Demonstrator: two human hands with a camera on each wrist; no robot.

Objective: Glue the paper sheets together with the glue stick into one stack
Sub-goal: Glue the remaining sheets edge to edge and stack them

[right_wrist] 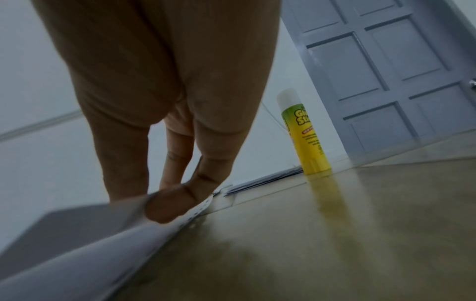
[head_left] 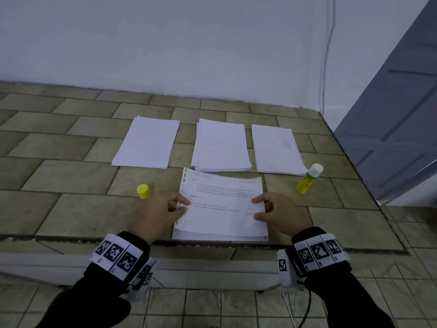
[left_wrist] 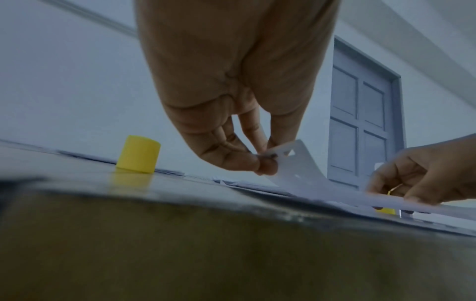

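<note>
Printed sheet (head_left: 222, 200) lies on the near stack (head_left: 220, 234), well left of the uncapped glue stick (head_left: 308, 179). My left hand (head_left: 157, 213) and right hand (head_left: 281, 215) pinch its side edges. I should align corners, then press flat.

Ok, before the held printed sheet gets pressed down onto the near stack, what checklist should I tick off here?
1. Left hand pinches the printed sheet by its left edge: ok.
2. Right hand holds its right edge: ok.
3. Sheet aligned with the near stack beneath: roughly, slightly skewed.
4. Glue spread beneath the sheet: cannot tell.
5. Glue stick upright, clear of the sheet: ok.
6. Yellow cap back on the stick: not ok.
</note>
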